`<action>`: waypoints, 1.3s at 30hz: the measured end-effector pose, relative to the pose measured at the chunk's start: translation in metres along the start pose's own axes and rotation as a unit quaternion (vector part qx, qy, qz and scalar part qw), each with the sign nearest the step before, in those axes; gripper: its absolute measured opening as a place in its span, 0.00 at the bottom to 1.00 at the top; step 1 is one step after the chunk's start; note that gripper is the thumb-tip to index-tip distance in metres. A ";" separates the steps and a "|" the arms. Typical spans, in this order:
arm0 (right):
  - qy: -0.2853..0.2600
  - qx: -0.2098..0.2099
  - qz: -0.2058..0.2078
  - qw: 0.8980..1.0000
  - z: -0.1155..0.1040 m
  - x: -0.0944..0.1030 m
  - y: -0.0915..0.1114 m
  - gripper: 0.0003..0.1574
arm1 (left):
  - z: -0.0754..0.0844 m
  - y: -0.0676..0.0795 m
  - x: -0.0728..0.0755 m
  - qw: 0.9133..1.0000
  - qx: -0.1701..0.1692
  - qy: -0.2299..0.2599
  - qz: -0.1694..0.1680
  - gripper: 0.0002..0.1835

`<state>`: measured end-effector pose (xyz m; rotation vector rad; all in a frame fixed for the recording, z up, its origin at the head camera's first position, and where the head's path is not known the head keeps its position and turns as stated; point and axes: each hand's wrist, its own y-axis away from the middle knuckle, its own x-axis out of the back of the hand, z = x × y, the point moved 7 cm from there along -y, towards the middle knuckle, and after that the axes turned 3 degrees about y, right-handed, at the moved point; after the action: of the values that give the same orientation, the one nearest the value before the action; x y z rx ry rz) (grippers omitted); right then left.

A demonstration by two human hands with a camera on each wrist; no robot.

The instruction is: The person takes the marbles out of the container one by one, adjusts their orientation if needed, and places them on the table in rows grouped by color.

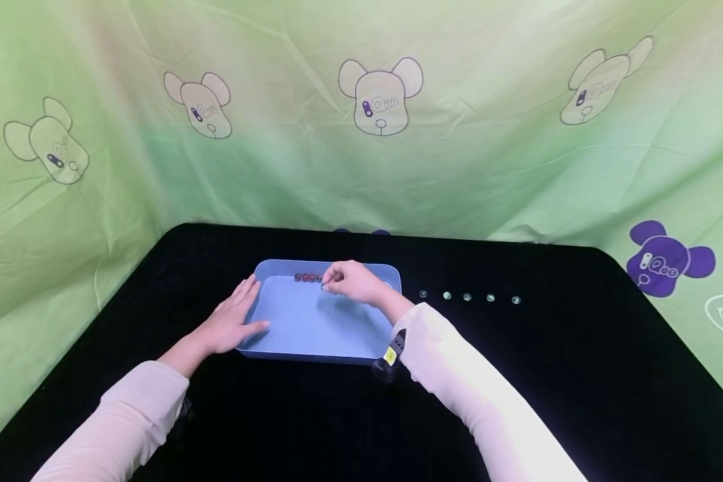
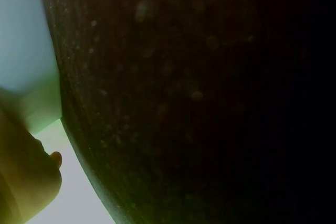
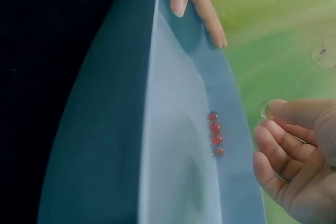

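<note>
A shallow blue tray (image 1: 295,318) sits on the black table. My left hand (image 1: 229,321) rests at its left rim with the fingers straight and the thumb over the inside. Above the far part of the tray, my right hand (image 1: 354,281) pinches a clear glass marble (image 3: 265,110) between thumb and index finger; the other fingers are loosely curled. Several red marbles (image 3: 216,128) stand in a row along the tray's far wall, just left of that hand. In the left wrist view only part of a hand (image 2: 26,177) shows at the lower left.
Right of the tray, several clear marbles with pale green swirls (image 1: 466,297) lie spaced out in a line on the black tabletop (image 1: 566,375). A green printed curtain (image 1: 289,167) hangs behind the table and at both sides.
</note>
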<state>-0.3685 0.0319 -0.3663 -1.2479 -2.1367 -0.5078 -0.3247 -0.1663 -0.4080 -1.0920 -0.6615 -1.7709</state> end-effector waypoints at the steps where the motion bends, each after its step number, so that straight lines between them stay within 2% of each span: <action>1: -0.004 0.003 -0.001 1.000 -0.001 0.000 0.002 0.06 | 0.000 0.000 0.000 1.000 0.000 0.000 0.000 0.43; 7: -0.024 0.025 -0.003 0.999 -0.005 0.002 0.012 0.06 | 0.002 0.001 0.000 1.000 -0.002 0.001 0.004 0.43; 16: -0.049 0.047 0.018 0.998 -0.010 0.009 0.030 0.08 | 0.001 0.002 0.000 1.000 0.009 0.000 -0.003 0.43; 22: -0.064 0.063 0.029 0.996 -0.010 0.013 0.042 0.09 | 0.003 0.003 0.000 1.000 0.002 0.004 0.001 0.43; 27: -0.070 0.064 0.038 0.995 -0.012 0.017 0.056 0.08 | 0.005 0.005 0.000 1.000 -0.009 0.013 0.015 0.44; 34: -0.075 0.062 0.044 0.994 -0.009 0.025 0.072 0.08 | 0.005 0.004 -0.001 1.000 0.010 0.005 -0.007 0.43; 39: -0.079 0.058 0.055 0.994 -0.005 0.031 0.080 0.08 | 0.006 0.004 0.000 1.000 0.014 0.006 -0.010 0.42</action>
<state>-0.3088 0.0877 -0.3399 -1.3717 -2.1775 -0.2414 -0.3185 -0.1634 -0.4055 -1.0580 -0.6906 -1.7782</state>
